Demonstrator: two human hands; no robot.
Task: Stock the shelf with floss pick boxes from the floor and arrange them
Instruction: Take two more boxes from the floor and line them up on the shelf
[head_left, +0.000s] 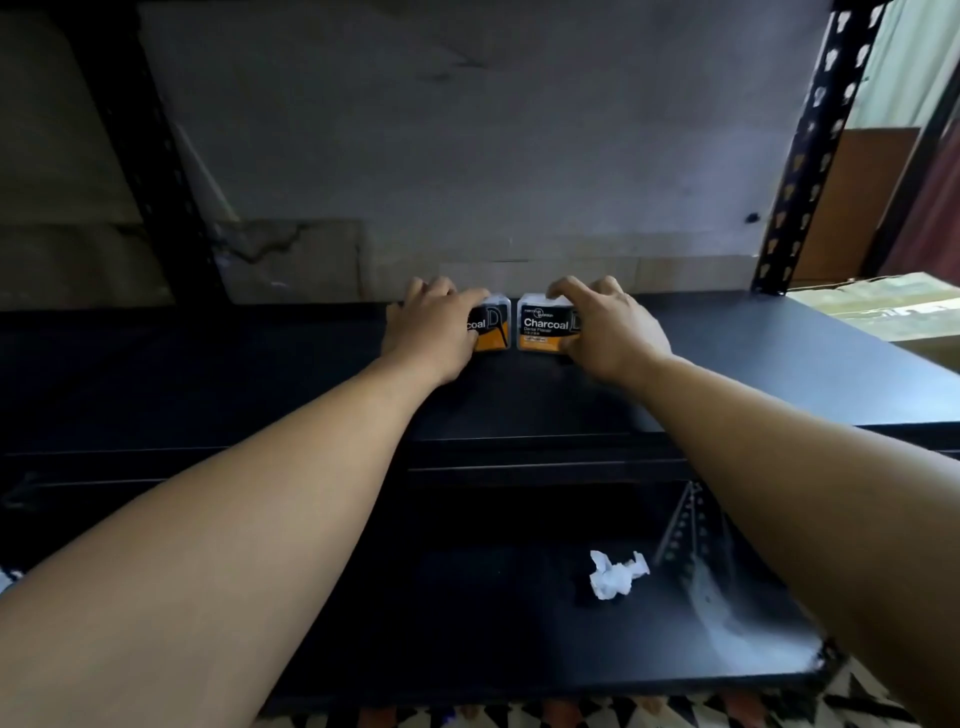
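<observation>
Two small floss pick boxes with black and orange "Charcoal" labels stand upright side by side at the back of the black shelf (727, 374), a narrow gap between them. My left hand (434, 330) grips the left box (491, 325), covering its left half. Around the right side of the right box (540, 322) my right hand (605, 325) is closed, fingers over its top edge. Both boxes rest on the shelf surface, labels facing me.
A lower black shelf (467, 623) holds a crumpled white paper (615, 574). Black perforated uprights stand at the right (810, 150) and left (150, 156). A grey wall lies behind. A cardboard box (883, 306) sits at the right; patterned floor shows below.
</observation>
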